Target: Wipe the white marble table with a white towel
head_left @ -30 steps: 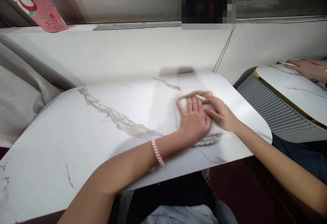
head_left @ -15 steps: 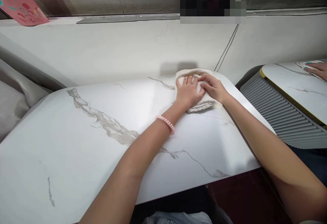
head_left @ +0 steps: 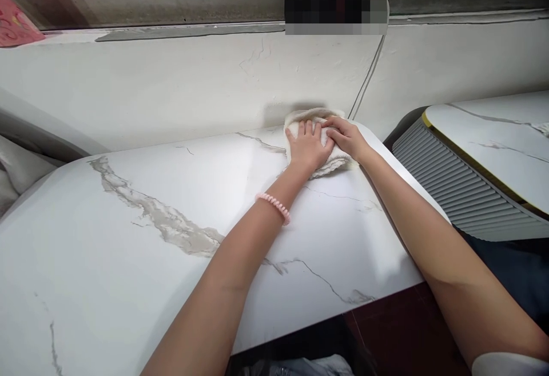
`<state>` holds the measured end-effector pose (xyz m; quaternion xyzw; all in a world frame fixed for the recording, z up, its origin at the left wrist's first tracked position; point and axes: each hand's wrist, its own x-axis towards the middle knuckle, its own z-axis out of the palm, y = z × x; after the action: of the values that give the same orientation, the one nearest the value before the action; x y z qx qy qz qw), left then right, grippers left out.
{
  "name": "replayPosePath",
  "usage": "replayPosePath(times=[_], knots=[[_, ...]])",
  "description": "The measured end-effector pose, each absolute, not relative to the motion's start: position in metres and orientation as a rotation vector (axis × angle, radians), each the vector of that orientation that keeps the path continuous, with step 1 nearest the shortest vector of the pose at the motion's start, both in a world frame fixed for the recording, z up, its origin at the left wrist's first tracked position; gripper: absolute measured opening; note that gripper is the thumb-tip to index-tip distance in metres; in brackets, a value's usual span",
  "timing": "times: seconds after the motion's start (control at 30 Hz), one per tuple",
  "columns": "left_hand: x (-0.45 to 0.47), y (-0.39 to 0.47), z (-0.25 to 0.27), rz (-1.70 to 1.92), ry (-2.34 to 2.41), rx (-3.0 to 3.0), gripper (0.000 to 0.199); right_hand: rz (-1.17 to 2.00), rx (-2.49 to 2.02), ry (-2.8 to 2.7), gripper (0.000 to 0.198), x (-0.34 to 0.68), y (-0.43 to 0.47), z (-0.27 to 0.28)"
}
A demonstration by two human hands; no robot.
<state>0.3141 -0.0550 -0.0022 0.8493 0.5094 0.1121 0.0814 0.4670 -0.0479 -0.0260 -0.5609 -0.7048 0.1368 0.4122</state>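
A white terry towel (head_left: 317, 114) lies bunched at the far right part of the white marble-patterned tabletop (head_left: 240, 187), close to the wall. My left hand (head_left: 307, 146) presses flat on it, fingers spread; a pink coiled band (head_left: 274, 206) circles that wrist. Beside it, my right hand (head_left: 348, 138) has its fingers bent and gripping the towel's right side, thumb near the left hand. Parts of the towel are covered by both hands.
A white wall (head_left: 171, 90) runs behind the table, with thin cables (head_left: 368, 81) hanging down it. At right stands another marble-patterned table (head_left: 484, 118) with a ribbed grey side (head_left: 463, 187). Grey fabric (head_left: 26, 164) is at the left.
The view has turned slightly right, so the scene slides left. Both hands stay on the towel in nearly the same spot. Another person's hand at the right has left view.
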Motion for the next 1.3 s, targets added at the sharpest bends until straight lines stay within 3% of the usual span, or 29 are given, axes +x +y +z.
replayPosePath(times=[0.9,1.3], knots=[[0.319,-0.225,-0.003,0.429,1.258,2.761,0.061,0.302,-1.575,-1.837,0.025,0.476,-0.251,-0.006],[0.364,-0.242,-0.002,0.471,1.162,2.786,0.061,0.24,-1.808,-1.735,0.019,0.511,-0.278,-0.003]])
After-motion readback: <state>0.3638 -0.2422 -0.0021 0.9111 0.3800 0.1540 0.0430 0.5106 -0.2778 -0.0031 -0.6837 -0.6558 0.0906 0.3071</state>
